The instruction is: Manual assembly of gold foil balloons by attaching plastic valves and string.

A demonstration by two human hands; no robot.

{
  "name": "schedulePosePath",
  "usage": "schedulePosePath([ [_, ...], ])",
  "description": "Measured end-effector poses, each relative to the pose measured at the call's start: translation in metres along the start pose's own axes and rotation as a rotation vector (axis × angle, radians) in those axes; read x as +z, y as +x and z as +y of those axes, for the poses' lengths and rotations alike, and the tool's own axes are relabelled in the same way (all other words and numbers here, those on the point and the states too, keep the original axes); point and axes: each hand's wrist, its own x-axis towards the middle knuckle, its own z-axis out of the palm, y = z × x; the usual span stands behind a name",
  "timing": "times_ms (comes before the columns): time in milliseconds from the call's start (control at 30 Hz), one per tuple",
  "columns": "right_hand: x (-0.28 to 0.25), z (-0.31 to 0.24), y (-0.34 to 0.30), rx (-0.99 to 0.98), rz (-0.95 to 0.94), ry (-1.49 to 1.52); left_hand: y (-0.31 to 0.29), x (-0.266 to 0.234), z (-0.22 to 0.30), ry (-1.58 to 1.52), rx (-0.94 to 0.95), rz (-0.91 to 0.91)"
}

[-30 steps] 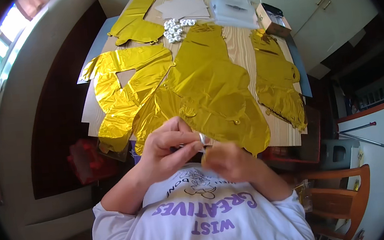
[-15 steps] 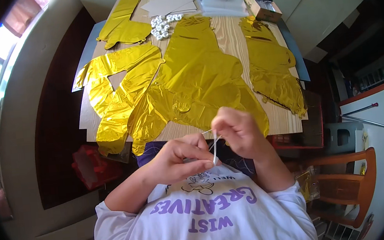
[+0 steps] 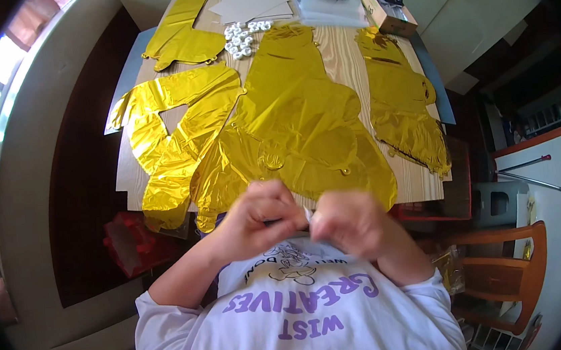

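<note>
In front of my chest, both hands are closed and almost touching, with a short bit of thin white ribbon [image 3: 309, 215] showing between them. My left hand [image 3: 264, 218] has its fingers curled round one end. My right hand [image 3: 351, 222], smeared by motion, is closed at the other end. Most of the ribbon is hidden by the fingers. Just beyond the hands, flat gold foil balloons [image 3: 300, 99] overlap on the wooden table. A pile of small white rolls [image 3: 238, 41] sits farther back.
White card sheets [image 3: 250, 4] and clear plastic sleeves [image 3: 326, 3] lie at the table's far side. An open box [image 3: 389, 12] stands at the far right corner. A wooden chair [image 3: 506, 271] is at right, a red crate [image 3: 128, 242] at lower left.
My hands have drawn together, the right one coming down and closing. The ribbon loop that stretched between them has shrunk to a small visible bit.
</note>
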Motion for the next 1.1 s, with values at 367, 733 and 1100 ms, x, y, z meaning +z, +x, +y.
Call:
schedulePosePath([
  [367,-0.006,0.019,0.02,0.083,0.084,0.01,0.001,0.005,0.008,-0.059,-0.103,-0.128],
  [733,-0.005,0.026,0.025,0.103,0.189,-0.056,0.001,0.005,0.02,-0.163,-0.219,0.086],
  [1100,0.011,0.025,0.011,0.043,-0.035,-0.048,0.0,-0.005,0.013,-0.355,-0.275,0.221],
])
